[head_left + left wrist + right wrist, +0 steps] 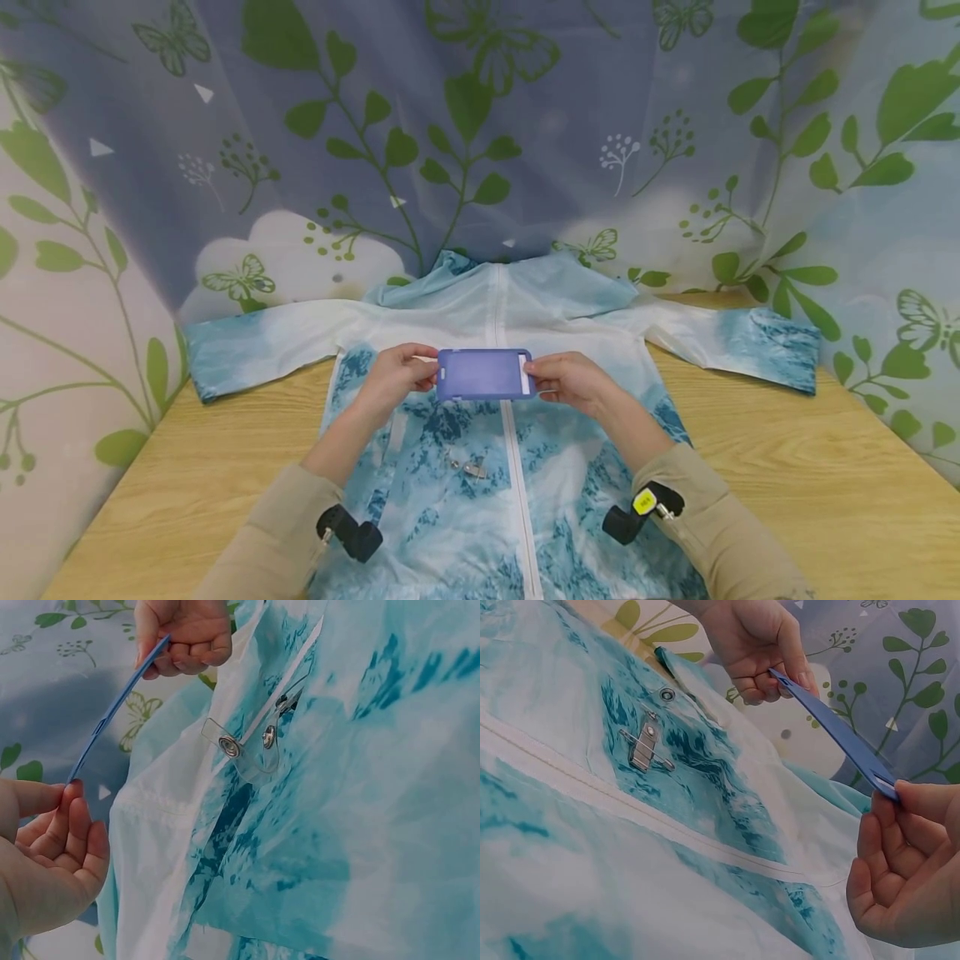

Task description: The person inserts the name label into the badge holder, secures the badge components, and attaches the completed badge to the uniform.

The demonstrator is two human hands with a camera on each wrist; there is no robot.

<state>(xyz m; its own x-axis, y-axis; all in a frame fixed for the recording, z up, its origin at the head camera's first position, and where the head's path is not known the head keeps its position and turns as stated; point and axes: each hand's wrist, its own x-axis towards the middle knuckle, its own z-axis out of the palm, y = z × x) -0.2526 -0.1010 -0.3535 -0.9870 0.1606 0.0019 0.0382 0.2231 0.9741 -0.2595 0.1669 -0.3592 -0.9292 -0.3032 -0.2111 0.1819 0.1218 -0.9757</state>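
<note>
A blue badge holder [480, 373] with a translucent window is held up flat above a blue-and-white zip jacket [442, 550]. My left hand [396, 379] pinches its left end between thumb and fingers. At the opposite end, my right hand [576, 380] pinches the edge next to a white strip. Both wrist views show the holder edge-on as a thin blue piece [838, 735], slightly bowed. Below the hands, a metal badge clip [474, 471] with a clear strap and snap button [229, 746] lies on the jacket front, apart from the holder.
The jacket lies spread on a wooden table [795, 450], sleeves [255, 342] stretched to both sides and its white zipper [517, 492] running down the middle. A leaf-and-butterfly patterned curtain [525, 125] hangs behind and at the sides.
</note>
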